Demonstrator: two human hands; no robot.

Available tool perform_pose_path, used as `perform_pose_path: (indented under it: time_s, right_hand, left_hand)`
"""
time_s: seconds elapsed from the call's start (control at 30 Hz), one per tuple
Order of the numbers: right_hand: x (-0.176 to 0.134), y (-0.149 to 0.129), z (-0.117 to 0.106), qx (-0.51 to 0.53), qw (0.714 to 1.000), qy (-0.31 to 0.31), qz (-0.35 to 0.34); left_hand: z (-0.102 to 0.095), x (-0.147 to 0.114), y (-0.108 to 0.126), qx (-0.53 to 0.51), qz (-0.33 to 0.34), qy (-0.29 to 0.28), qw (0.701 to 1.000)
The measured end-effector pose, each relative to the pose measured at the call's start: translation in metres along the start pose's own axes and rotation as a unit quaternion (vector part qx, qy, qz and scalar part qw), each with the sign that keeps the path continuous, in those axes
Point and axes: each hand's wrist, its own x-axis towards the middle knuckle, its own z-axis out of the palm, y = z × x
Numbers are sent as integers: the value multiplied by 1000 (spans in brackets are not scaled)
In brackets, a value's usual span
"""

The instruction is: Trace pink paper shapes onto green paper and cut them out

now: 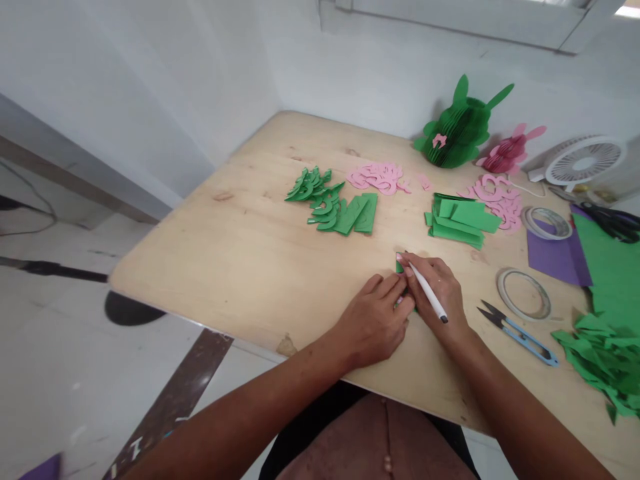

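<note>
- Hands meet at the centre of the dial, 12 at the far side: a small piece of green paper lies on the worktop, mostly hidden beneath the fingers
- Right hand grasps a white pen, its black-ended tail leaning towards 4 o'clock; the other end is lost among the fingers
- Left hand sets bent fingers on the paper from the 8 o'clock side; whether its grip pinches or merely presses cannot be told
- Marking looks to be the step in hand, and a clean line would call for even pressure from the left, fingers clear of the pen's path
- Short strokes should wander least; turning the paper, rather than twisting the wrist, would suit any curve
- A light touch seems wise, as so small a piece could crease or slip
- Green strips lie at 2 o'clock, cut green shapes at 10, both well clear of the pen; blue snips at 4, blades parted, deserve care from the right forearm
</note>
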Motion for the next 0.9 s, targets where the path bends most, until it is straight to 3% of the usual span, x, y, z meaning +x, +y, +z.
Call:
perform_pose_path:
  time_s: [0.3,0.67,0.9]
  right_hand:
    - [0,0,2,40,999,9,-14]
    - [1,0,1,-24,999,3,-31]
    - [1,2,3,-9,999,-16,-30]
  left_hand:
    - [0,0,0,-5,0,1,1000]
    - [1,0,0,-6,-3,3,1000]
    - [1,0,0,-17,-4,-5,1000]
